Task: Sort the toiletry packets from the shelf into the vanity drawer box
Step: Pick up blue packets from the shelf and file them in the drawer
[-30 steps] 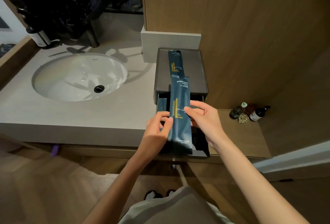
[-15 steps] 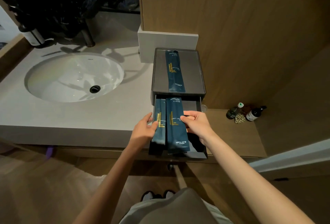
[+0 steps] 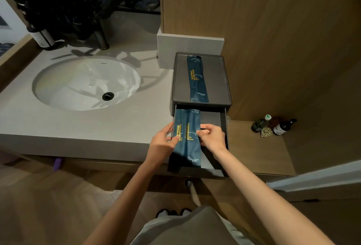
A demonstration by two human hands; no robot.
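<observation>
Both hands are in the open drawer (image 3: 212,119) of the dark grey vanity drawer box (image 3: 218,104), close together with two packets between them.

The left hand (image 3: 163,144) has its thumb on the face of the left dental kit packet (image 3: 178,122) and its fingers along the packet's outer edge. It looks like a pinch, though I cannot tell whether the fingers go under. The right hand (image 3: 213,137) is curled, with thumb and forefinger pinching the inner edge of the right dental kit packet (image 3: 192,147).

The two packets lie side by side, edges touching or slightly overlapping, on the left-hand side of the drawer. Their long axes run straight away from the person. The "DENTAL KIT" ends are nearest the wrists and the far ends are tucked under the box top. The drawer floor beyond the right hand is bare grey.

A third dental kit packet (image 3: 197,80) lies flat on the tray top of the box, past both hands. It has the same lengthwise direction, with its label end toward the person.

Left of the left hand is the pale countertop (image 3: 78,127) with the oval white sink (image 3: 78,80) and its black drain (image 3: 108,96). Right of the right hand, well apart, a green-capped bottle (image 3: 260,123) and a dark bottle (image 3: 282,127) stand on a lower wooden shelf (image 3: 254,151).
</observation>
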